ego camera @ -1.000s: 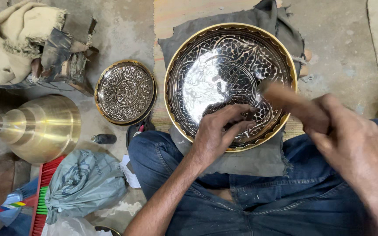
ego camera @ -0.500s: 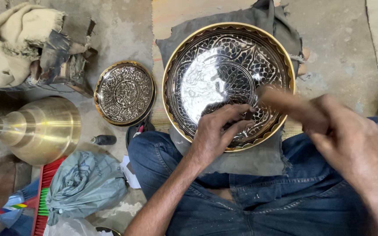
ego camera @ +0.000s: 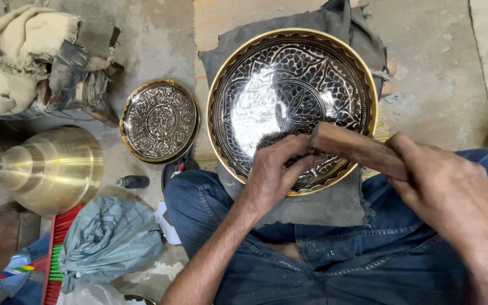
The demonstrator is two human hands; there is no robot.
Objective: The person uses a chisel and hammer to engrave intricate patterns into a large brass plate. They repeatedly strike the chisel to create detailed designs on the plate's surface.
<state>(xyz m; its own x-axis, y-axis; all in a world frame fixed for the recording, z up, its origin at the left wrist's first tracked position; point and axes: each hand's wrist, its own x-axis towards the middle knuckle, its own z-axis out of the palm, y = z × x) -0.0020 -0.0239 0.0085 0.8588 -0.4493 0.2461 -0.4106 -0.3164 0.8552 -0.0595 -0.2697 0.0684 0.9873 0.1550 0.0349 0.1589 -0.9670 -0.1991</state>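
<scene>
The large engraved bowl [ego camera: 289, 85] rests on a dark cloth [ego camera: 312, 206] over the person's lap, well apart from the small patterned plate [ego camera: 159, 120]. Good work here probably needs light, square blows and a steady bowl. The right hand [ego camera: 453, 197] is wrapped tight around a wooden mallet [ego camera: 360, 149]; the left hand [ego camera: 278, 175] pinches something small against the bowl's inside, too hidden to name.

Probably a metal-craft workshop: engraved brass bowls [ego camera: 292, 110] and a brass vessel [ego camera: 52, 169] sit on the rough concrete floor [ego camera: 430, 68].
</scene>
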